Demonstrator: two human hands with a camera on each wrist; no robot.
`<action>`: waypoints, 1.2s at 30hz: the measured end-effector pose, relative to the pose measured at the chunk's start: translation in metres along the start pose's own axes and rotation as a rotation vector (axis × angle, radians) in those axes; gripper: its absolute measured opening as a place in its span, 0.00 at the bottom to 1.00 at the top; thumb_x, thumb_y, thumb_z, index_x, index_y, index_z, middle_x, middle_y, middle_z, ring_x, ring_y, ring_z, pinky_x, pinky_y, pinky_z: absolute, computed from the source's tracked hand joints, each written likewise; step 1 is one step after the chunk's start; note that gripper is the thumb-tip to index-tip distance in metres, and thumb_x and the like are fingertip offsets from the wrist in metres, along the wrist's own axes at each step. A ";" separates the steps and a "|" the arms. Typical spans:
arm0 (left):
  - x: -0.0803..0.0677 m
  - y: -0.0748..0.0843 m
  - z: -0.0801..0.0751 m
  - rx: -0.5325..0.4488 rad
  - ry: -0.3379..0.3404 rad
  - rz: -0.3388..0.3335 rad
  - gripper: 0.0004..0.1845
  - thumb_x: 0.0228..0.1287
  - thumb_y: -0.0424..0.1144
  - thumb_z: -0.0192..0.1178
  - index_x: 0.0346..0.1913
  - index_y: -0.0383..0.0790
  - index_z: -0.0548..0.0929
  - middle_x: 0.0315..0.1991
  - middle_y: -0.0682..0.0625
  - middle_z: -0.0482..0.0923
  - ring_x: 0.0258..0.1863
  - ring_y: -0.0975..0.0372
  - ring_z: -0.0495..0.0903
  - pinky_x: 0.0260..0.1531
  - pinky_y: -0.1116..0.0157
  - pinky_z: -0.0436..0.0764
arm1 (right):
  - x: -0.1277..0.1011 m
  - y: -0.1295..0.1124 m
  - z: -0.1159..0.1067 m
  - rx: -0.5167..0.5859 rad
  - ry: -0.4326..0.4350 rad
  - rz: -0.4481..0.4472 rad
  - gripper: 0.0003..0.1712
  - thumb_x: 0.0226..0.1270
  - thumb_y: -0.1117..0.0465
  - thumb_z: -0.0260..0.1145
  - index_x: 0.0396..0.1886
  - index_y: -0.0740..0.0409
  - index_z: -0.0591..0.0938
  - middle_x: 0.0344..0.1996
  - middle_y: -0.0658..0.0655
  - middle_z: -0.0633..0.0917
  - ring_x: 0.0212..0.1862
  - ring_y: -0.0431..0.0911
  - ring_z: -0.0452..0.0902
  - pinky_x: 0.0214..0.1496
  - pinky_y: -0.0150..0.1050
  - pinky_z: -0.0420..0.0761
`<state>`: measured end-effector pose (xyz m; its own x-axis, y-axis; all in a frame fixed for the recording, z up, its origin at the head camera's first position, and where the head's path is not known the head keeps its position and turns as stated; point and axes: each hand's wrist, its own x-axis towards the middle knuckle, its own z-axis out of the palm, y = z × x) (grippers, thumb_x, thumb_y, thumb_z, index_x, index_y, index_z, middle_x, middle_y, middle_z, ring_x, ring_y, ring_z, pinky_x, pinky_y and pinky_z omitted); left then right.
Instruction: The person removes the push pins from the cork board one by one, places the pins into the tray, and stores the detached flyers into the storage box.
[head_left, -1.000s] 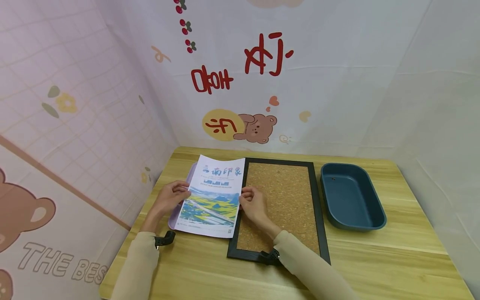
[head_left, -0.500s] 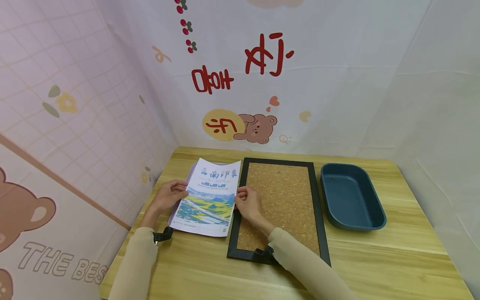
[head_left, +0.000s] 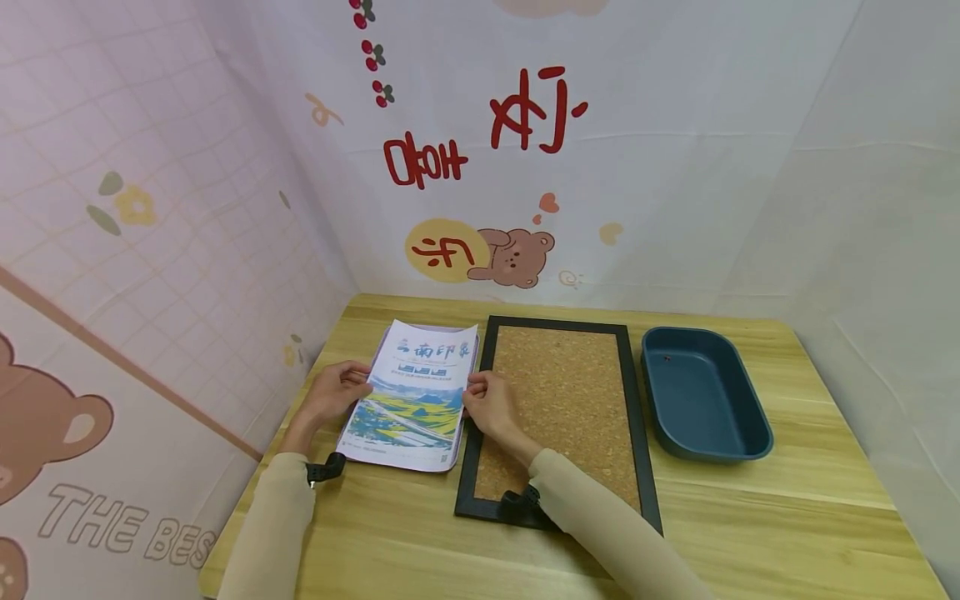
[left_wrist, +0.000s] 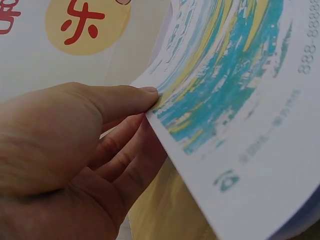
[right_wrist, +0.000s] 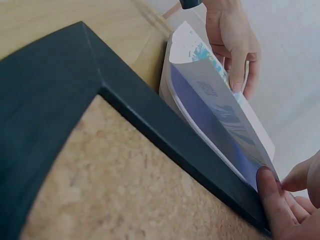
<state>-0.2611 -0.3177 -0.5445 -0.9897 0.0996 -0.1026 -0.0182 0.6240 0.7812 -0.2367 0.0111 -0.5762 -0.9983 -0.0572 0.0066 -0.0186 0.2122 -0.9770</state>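
A printed poster [head_left: 412, 383] with a blue, green and yellow landscape bows slightly between my two hands. My left hand [head_left: 341, 392] pinches its left edge, thumb on top and fingers beneath, as the left wrist view shows. On the opposite edge, my right hand [head_left: 491, 407] pinches the sheet between thumb and fingers. Under the poster lies a shallow purple tray [right_wrist: 192, 110], mostly covered in the head view. In the right wrist view the poster stands raised over the tray, whose inside shows below the sheet.
Right beside the tray lies a cork board [head_left: 562, 400] with a black frame, under my right forearm. Farther right stands a deep blue basin [head_left: 705, 400] with a small reddish thing inside. Printed cloth walls [head_left: 675, 167] close off the table's back and sides.
Both hands have moved the poster left and slightly toward me, off the cork board's frame and over the purple tray. Both still pinch its edges.
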 end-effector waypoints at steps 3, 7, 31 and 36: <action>0.000 0.000 -0.001 0.009 0.005 0.020 0.20 0.81 0.32 0.69 0.69 0.28 0.84 0.55 0.31 0.89 0.50 0.48 0.91 0.44 0.70 0.86 | 0.001 -0.002 0.001 -0.019 -0.009 -0.001 0.19 0.74 0.74 0.70 0.61 0.76 0.85 0.41 0.66 0.90 0.31 0.41 0.88 0.32 0.37 0.93; 0.000 -0.001 -0.003 0.040 0.018 0.033 0.19 0.81 0.33 0.69 0.68 0.28 0.84 0.54 0.32 0.90 0.50 0.47 0.91 0.44 0.69 0.86 | 0.003 -0.002 0.002 -0.028 -0.023 -0.019 0.19 0.73 0.74 0.71 0.61 0.77 0.85 0.42 0.67 0.91 0.31 0.44 0.91 0.32 0.36 0.93; 0.001 -0.009 -0.001 0.062 0.044 0.018 0.20 0.80 0.33 0.70 0.67 0.26 0.84 0.52 0.33 0.88 0.46 0.50 0.89 0.41 0.73 0.83 | 0.004 -0.005 0.001 -0.096 -0.043 -0.044 0.21 0.72 0.75 0.74 0.61 0.79 0.84 0.40 0.66 0.89 0.28 0.41 0.88 0.31 0.33 0.91; 0.000 -0.007 -0.001 0.065 0.046 0.019 0.21 0.80 0.33 0.71 0.67 0.26 0.84 0.52 0.33 0.88 0.47 0.49 0.89 0.42 0.73 0.83 | 0.003 -0.005 0.000 -0.118 -0.038 -0.051 0.22 0.73 0.73 0.75 0.63 0.79 0.83 0.41 0.66 0.89 0.28 0.40 0.88 0.31 0.34 0.91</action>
<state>-0.2613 -0.3232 -0.5492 -0.9953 0.0770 -0.0585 0.0084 0.6713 0.7411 -0.2397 0.0103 -0.5710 -0.9932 -0.1069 0.0457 -0.0780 0.3211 -0.9438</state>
